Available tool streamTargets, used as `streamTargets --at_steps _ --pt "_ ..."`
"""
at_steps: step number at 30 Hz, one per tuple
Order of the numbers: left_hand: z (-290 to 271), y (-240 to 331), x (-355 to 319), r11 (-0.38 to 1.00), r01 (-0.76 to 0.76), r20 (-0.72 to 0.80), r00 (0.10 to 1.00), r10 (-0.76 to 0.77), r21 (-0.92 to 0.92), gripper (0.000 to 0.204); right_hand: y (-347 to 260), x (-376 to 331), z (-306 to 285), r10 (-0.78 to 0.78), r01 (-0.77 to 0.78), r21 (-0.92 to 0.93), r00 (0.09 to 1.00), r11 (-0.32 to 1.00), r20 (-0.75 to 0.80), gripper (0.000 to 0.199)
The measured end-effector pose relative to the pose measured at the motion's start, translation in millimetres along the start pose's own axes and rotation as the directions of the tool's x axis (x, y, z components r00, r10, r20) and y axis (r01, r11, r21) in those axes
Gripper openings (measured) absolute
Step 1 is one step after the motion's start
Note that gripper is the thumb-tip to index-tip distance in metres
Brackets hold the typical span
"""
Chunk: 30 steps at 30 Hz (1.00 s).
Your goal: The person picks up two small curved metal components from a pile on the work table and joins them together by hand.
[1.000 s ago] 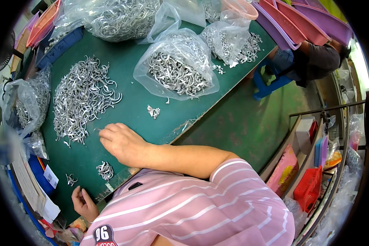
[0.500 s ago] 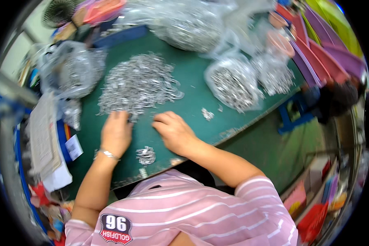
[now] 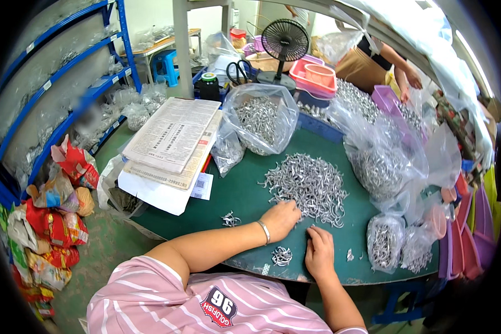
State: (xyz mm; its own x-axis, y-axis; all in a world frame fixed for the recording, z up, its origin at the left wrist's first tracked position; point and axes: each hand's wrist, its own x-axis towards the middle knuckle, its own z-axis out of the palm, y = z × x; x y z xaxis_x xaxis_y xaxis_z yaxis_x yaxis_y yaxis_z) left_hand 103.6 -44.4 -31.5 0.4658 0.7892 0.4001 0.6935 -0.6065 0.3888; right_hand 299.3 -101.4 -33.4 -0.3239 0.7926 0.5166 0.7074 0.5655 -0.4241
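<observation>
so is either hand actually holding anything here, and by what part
Cannot be told. The left hand rests at the edge of the hook pile; the right hand lies on the mat, fingers hiding any grip.

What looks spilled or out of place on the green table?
Nothing damaged. A big loose heap of metal hooks lies on the green table, with the left hand at its edge and the right hand beside it. Two small clusters sit apart nearby.

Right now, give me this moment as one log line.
left hand: on edge of loose metal hook pile | right hand: flat on green mat | small hook cluster: between hands
</observation>
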Motion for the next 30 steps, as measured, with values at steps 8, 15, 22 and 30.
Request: streamTargets --at_steps 8,15,22,30 --pt "-10.4 -1.3 -3.5 0.963 -0.041 -0.059 0.998 0.026 -0.267 0.023 -11.3 30.4 12.0 -0.132 0.135 -0.010 0.978 0.991 0.160 0.040" --pt "-39.1 -0.7 -35.6 0.975 0.081 -0.095 0.990 -0.102 -0.208 0.029 -2.4 33.0 2.3 -0.186 0.187 0.010 0.969 0.982 0.160 0.037" --pt "-36.7 7.8 -38.4 0.912 0.174 -0.101 0.969 -0.226 -0.371 0.021 3.5 17.8 -11.1 -0.159 0.159 0.008 0.977 0.987 0.141 0.042" --pt "-34.1 8.4 -42.8 0.862 0.205 -0.098 0.955 -0.280 -0.463 0.018 -6.4 14.7 -15.1 0.009 -0.008 -0.014 0.996 1.000 0.087 0.021"
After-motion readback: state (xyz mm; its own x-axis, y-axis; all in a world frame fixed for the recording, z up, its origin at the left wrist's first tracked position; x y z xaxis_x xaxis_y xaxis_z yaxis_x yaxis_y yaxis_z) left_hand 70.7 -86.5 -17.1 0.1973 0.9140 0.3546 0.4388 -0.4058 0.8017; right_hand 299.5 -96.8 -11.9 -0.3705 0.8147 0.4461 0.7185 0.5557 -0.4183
